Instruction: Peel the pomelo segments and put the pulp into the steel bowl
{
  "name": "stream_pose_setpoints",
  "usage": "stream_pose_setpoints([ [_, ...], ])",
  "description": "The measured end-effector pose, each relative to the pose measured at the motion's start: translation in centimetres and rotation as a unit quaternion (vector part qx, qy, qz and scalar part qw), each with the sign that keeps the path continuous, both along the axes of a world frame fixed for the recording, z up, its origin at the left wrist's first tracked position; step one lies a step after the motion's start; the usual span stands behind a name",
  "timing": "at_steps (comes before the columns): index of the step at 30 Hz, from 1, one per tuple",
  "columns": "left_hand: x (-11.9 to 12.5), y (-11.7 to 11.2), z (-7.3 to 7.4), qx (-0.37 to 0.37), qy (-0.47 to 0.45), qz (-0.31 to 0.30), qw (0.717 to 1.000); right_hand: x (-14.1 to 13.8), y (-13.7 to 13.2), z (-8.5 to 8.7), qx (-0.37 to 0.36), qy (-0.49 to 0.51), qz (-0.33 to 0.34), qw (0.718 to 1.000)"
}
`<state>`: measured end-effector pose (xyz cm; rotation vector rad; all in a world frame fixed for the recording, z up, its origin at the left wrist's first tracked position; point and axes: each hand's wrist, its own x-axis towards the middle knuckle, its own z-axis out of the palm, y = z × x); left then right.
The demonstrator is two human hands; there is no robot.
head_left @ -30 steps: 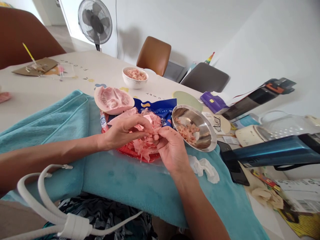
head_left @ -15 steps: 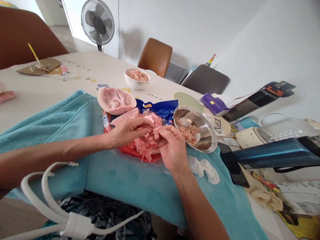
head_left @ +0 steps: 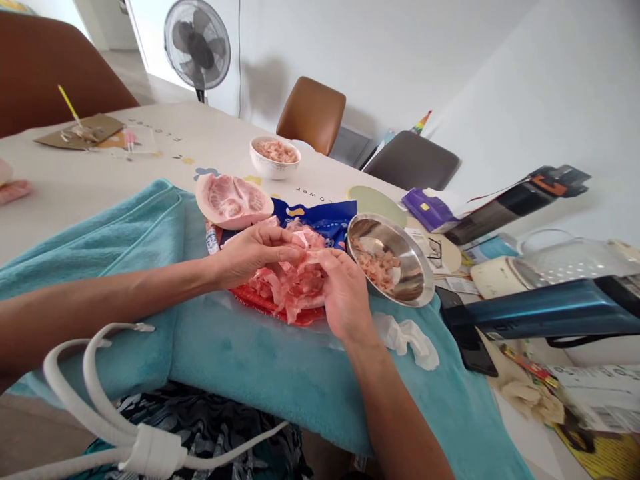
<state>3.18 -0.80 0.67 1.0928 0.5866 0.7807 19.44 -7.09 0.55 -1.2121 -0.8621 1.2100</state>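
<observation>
My left hand (head_left: 253, 253) and my right hand (head_left: 343, 293) meet over a heap of pink pomelo peel and membrane (head_left: 293, 283) that lies on a red and blue plastic bag (head_left: 320, 220). Both pinch the same pale pink pomelo segment (head_left: 306, 253) between thumb and fingers. A hollow half pomelo rind (head_left: 233, 201) lies just beyond my left hand. To the right of my right hand a steel bowl (head_left: 395, 260) is tilted and holds picked pink pulp. Farther back stands a white bowl (head_left: 275, 157) filled with pulp.
A teal towel (head_left: 225, 353) covers the near table edge. A crumpled white glove (head_left: 407, 337) lies by my right wrist. A blue bottle (head_left: 545, 307), a phone, glasses, papers and a purple pack crowd the right side. Chairs and a fan (head_left: 197, 47) stand behind the table.
Both hands have shifted slightly up and to the right over the peel heap, and the fingers have closed tighter on the segment. The bowls have not moved.
</observation>
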Motion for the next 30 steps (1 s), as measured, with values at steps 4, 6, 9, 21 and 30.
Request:
stream_pose_setpoints([
  [4,0.1,-0.4,0.1,0.047,0.026,0.052,0.997,-0.6,-0.1,-0.3,0.059,-0.151,-0.027,0.986],
  [6,0.2,-0.6,0.3,0.067,0.036,0.065,0.995,-0.8,0.0,-0.5,0.087,-0.191,-0.049,0.977],
  [9,0.2,-0.8,0.4,0.099,0.043,0.061,0.992,-0.7,0.0,-0.7,0.083,-0.164,-0.061,0.981],
  [21,0.0,0.2,-0.2,-0.086,-0.079,-0.060,0.991,-0.2,-0.1,0.6,0.003,0.089,0.034,0.995],
  [30,-0.1,0.1,-0.1,-0.134,-0.106,-0.083,0.982,-0.3,-0.4,0.7,-0.001,0.148,0.035,0.988],
])
